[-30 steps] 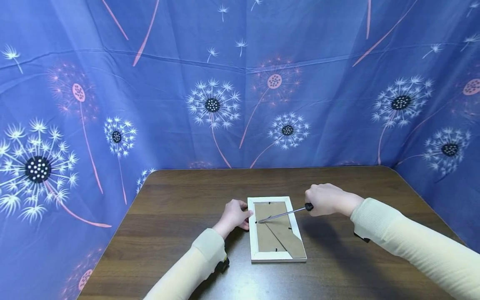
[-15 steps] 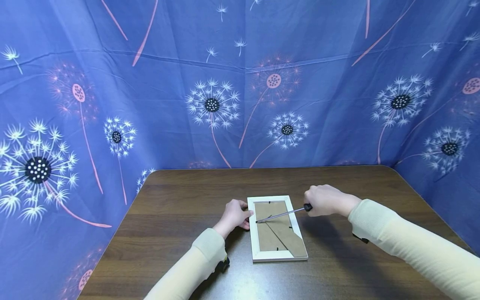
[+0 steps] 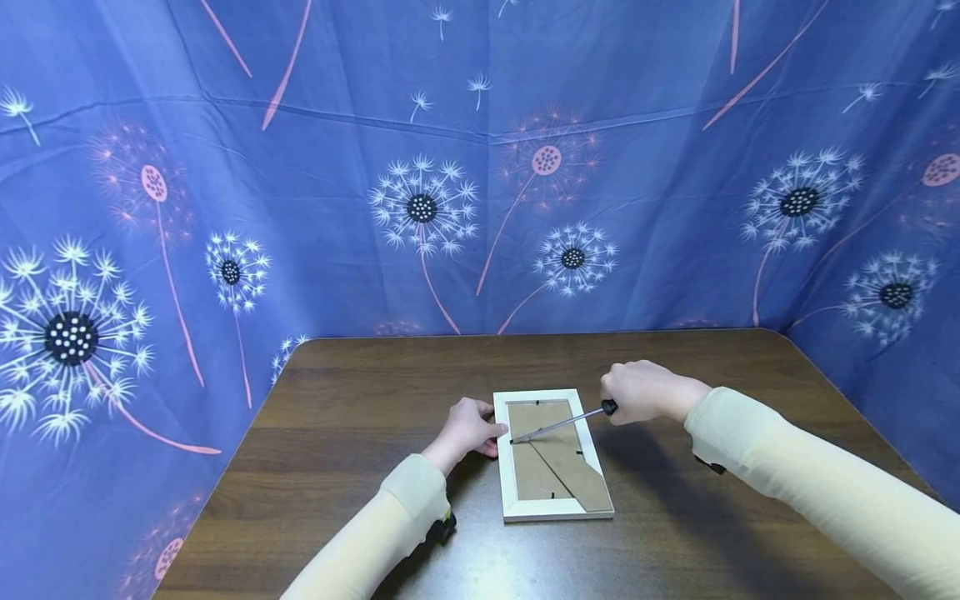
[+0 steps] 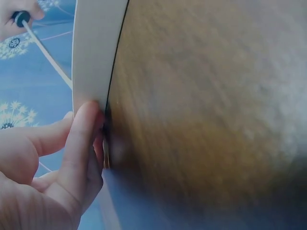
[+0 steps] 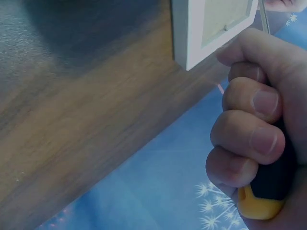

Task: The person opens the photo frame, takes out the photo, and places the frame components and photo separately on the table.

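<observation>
A white picture frame (image 3: 508, 475) lies face down on the table, its brown backing board (image 3: 527, 479) showing, with small dark tabs around the opening. My left hand (image 3: 465, 429) grips the frame's left edge, thumb over the rim and fingers against the side. In the left wrist view, a fingertip (image 4: 88, 110) presses the frame's side wall. My right hand (image 3: 641, 392) is wrapped around the black-and-yellow handle of a screwdriver (image 5: 261, 208). Its metal shaft slants down leftward across the board, the tip right at the dark tab beside the left rim.
The brown wooden table (image 3: 375, 375) extends around the frame on all sides. A blue cloth with dandelion prints (image 3: 337, 208) hangs behind it and at both sides. Dark devices are strapped at both wrists.
My right hand and the screwdriver handle have shifted slightly left and away from me. The shaft's tip stays at the left tab, and my left hand keeps its hold on the frame.
</observation>
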{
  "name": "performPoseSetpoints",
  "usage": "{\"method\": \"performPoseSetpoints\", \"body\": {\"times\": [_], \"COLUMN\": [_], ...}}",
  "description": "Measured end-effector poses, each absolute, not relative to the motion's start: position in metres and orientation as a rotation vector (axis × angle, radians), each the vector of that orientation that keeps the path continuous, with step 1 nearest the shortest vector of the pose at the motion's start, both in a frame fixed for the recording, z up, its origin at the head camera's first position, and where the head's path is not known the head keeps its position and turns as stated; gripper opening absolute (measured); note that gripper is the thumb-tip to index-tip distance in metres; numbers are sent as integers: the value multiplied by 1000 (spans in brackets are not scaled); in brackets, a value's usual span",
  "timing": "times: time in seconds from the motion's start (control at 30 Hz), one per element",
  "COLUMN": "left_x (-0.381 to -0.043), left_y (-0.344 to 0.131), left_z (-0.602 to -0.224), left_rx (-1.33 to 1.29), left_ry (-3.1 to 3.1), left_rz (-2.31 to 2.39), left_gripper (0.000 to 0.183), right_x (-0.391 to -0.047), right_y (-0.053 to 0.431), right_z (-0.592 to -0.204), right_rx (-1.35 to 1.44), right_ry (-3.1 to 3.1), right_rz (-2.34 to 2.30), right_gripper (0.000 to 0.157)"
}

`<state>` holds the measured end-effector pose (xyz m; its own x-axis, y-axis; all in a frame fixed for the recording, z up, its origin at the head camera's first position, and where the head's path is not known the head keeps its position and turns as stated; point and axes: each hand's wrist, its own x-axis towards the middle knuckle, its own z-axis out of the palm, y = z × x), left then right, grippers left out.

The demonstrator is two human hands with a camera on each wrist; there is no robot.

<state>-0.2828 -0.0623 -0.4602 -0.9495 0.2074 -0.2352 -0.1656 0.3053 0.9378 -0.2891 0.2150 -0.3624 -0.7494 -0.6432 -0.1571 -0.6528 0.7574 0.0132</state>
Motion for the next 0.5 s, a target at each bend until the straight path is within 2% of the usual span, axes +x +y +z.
{"method": "performPoseSetpoints", "body": {"times": [0.23, 0.5], "left_x": [-281, -283], "left_y": [-61, -60], "left_z": [-456, -457], "left_rx": [37, 36], "left_ry": [2288, 2291], "left_rz": [1674, 1684], "left_gripper": [45, 46], "right_x": [-292, -291], "right_y": [203, 168], "right_z": [-349, -316], "right_rx": [-1043, -986], "right_ry": [2771, 2732], "right_rz": [186, 326], "right_gripper": [40, 37]}}
